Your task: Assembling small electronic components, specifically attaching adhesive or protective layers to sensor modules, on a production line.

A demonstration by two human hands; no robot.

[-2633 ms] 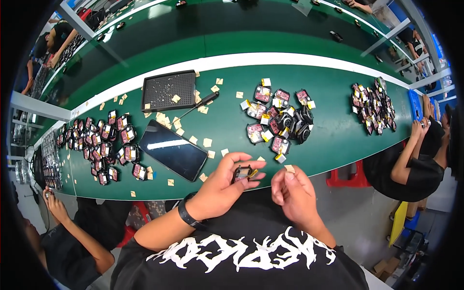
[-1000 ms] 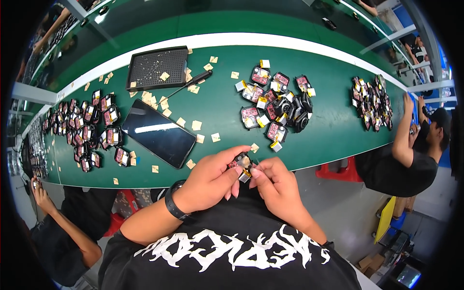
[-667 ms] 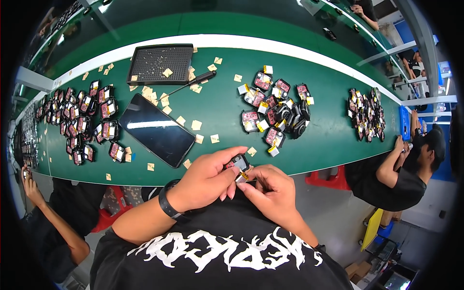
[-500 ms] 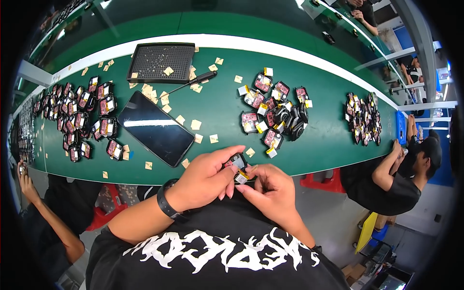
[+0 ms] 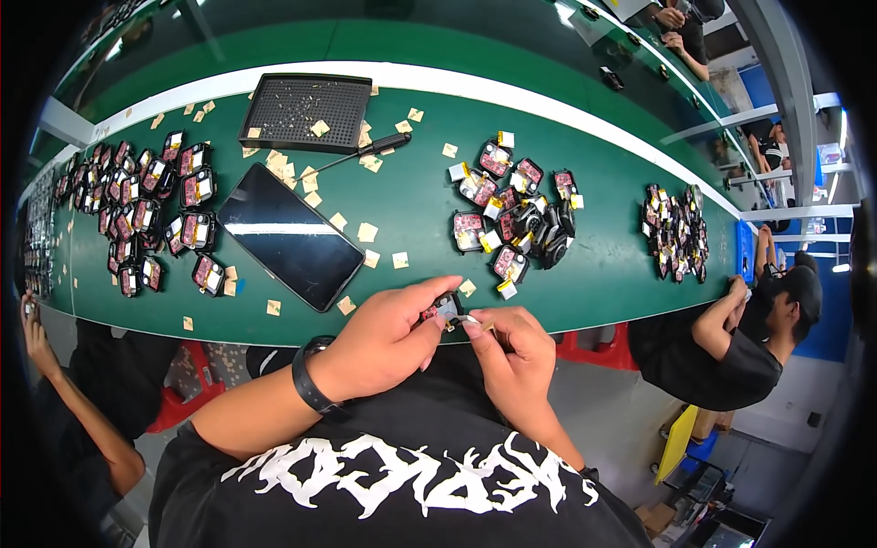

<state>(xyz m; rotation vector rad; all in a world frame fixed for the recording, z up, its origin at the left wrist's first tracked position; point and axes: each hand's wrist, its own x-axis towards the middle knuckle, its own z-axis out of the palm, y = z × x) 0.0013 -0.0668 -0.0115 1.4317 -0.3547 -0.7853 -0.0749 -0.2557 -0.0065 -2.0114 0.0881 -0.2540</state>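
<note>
Just past the table's near edge, my left hand (image 5: 388,329) is closed round a small black device housing (image 5: 447,309) with a red circuit board and a grey face inside. My right hand (image 5: 519,358) is at its right side, thumb and forefinger pinched on a small pale flat piece (image 5: 470,321); the fingers cover most of it, so its kind is unclear. Ahead to the right lies a pile of similar open housings (image 5: 509,263) with red boards and white, yellow-taped batteries. A larger group of housings (image 5: 196,187) spreads over the left of the table.
A dark tablet-like panel (image 5: 292,239) lies on the green table (image 5: 411,201), with a screwdriver (image 5: 388,142) and black perforated tray (image 5: 311,114) beyond. Beige paper squares (image 5: 367,232) are scattered about. Another housing pile (image 5: 674,233) is farther right. Co-workers sit at both sides; red stools (image 5: 598,347) stand below.
My right hand's fingers have moved up to the housing's right edge. The yellow-taped battery that showed below the housing is now mostly hidden. My left hand keeps its hold.
</note>
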